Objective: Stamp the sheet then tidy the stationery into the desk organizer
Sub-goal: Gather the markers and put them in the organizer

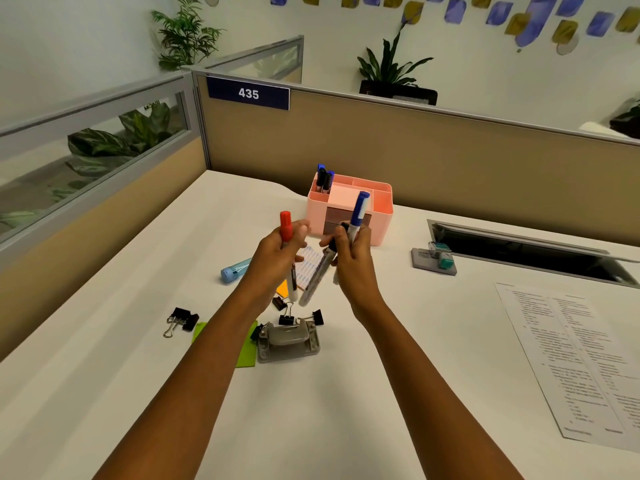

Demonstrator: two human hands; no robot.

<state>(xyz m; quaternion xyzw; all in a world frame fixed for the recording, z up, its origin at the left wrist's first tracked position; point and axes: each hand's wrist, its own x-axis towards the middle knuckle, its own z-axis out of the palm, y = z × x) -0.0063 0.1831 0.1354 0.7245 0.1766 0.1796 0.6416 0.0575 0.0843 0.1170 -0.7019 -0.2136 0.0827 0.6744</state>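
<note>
A pink desk organizer (317, 216) stands at the back of the white desk, with markers (324, 178) upright in its rear left slot. My left hand (277, 251) is closed around a red-capped marker (286, 226), cap up. My right hand (353, 258) grips two markers: a blue-capped marker (358, 209) pointing up and a black-capped marker (317, 275) slanting down to the left. Both hands hover in front of the organizer. The printed sheet (581, 358) lies flat at the right. A stamp (441, 254) rests on a grey pad (424, 259) right of the organizer.
On the desk below my hands lie a grey hole punch (287, 341), several black binder clips (183, 320), green sticky notes (247, 351), an orange note (282, 289), a blue tube (235, 270) and a lined notepad (306, 268). A cable slot (526, 252) opens at the back right. Partitions wall the desk.
</note>
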